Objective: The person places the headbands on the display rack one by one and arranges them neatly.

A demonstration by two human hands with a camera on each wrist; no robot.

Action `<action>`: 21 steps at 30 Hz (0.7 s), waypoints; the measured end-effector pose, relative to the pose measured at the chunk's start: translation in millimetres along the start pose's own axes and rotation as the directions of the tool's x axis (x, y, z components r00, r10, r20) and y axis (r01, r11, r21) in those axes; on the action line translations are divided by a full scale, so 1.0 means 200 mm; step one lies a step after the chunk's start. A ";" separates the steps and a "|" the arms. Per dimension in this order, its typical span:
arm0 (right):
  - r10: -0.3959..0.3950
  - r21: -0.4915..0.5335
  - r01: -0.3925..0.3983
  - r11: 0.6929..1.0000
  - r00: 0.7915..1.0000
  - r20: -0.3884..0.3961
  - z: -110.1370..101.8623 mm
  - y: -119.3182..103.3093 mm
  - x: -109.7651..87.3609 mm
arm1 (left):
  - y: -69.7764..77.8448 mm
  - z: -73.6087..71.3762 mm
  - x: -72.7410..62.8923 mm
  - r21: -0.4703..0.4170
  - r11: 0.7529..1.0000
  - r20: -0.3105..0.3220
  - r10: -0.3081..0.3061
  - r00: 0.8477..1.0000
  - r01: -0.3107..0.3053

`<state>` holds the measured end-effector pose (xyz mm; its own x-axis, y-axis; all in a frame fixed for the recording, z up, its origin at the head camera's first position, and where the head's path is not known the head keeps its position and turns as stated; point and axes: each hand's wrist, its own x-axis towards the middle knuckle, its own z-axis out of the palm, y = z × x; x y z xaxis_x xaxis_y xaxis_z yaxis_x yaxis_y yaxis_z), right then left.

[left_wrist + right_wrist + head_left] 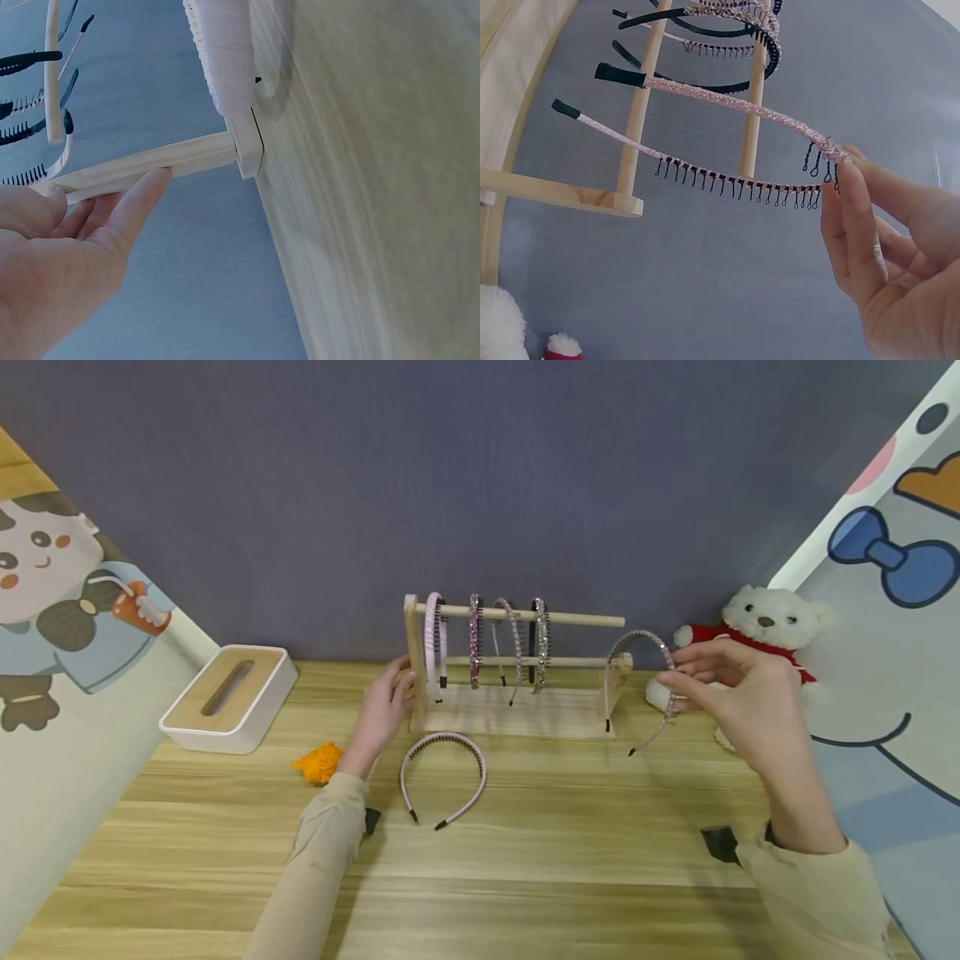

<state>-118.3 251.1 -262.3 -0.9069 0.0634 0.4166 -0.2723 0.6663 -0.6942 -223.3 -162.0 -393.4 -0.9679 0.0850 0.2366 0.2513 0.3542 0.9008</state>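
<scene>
A wooden headband rack (517,710) with two horizontal rods stands near the wall, several headbands hanging on it. My left hand (386,702) holds its left post (150,161), the fingers lying along the wood in the left wrist view. Between thumb and fingers, my right hand (738,693) pinches a thin pink glittery headband (640,633) with small black comb teeth. This headband is just off the rods' free right ends, its open tips pointing down in the head view. Another pale pink headband (480,756) lies on the table in front of the rack.
A white tissue box (251,714) with a wooden lid stands at the left, near an orange yarn-like bundle (319,763). A white teddy bear (776,614) in red sits behind my right hand. Dark wall behind; printed panels flank the wooden table (525,893).
</scene>
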 end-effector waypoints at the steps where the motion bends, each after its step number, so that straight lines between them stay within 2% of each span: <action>1: -0.006 0.001 0.006 1.000 1.000 -0.004 0.00 0.00 0.00 | 0.00 0.00 0.00 0.001 1.000 0.000 -0.001 1.000 0.001; 13: -0.032 -0.031 0.031 0.999 0.999 -0.033 -0.02 -0.03 0.04 | 0.00 0.00 0.00 0.014 1.000 -0.004 0.005 1.000 -0.005; 21: -0.004 -0.018 0.003 1.000 1.000 -0.029 -0.02 -0.05 0.06 | 0.01 0.00 -0.01 0.006 1.000 0.004 0.007 1.000 -0.007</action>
<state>-124.5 248.6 -247.7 -0.8960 0.0825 0.4364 -0.2697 0.6796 -0.6822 -221.9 -161.6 -392.5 -0.9660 0.0910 0.2420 0.2585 0.3595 0.8966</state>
